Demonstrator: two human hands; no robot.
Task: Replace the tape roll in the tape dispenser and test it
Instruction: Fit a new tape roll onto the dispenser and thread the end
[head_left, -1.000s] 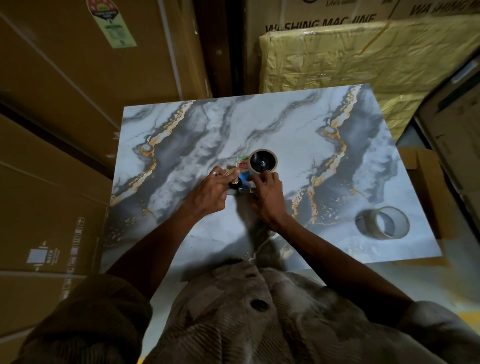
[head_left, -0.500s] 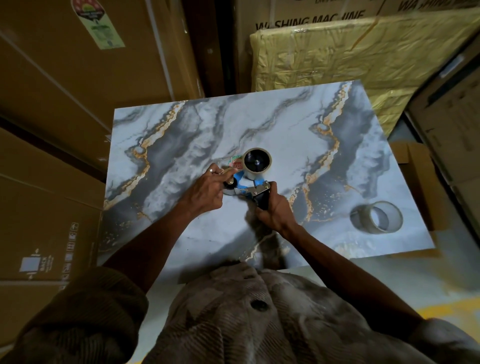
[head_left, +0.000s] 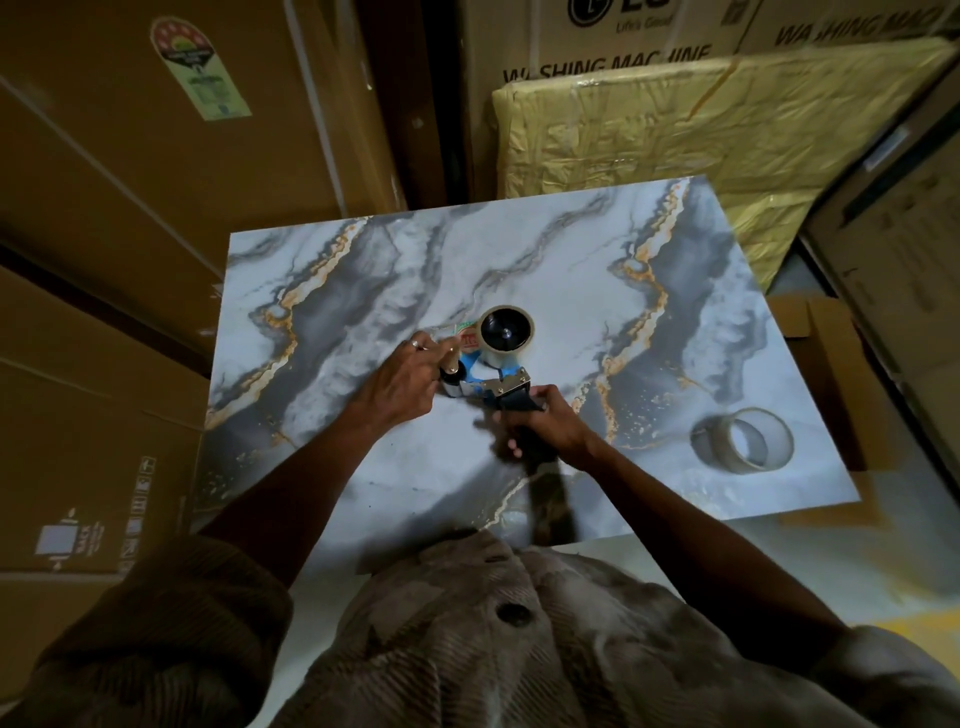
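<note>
- Head view: the tape dispenser (head_left: 485, 374) lies near the middle of the marble-patterned table (head_left: 322, 291), a tape roll (head_left: 506, 330) sitting on its spool at the far end.
- The right hand (head_left: 550, 428) has its fingers wrapped around the dispenser's dark handle.
- The left hand (head_left: 402, 382) pinches at the roller end, fingertips close together; whether tape is caught between them I cannot tell.
- Another tape roll (head_left: 744, 440) stands well apart, near the table's right edge.
- Cardboard boxes (head_left: 130, 208) crowd around.
</note>
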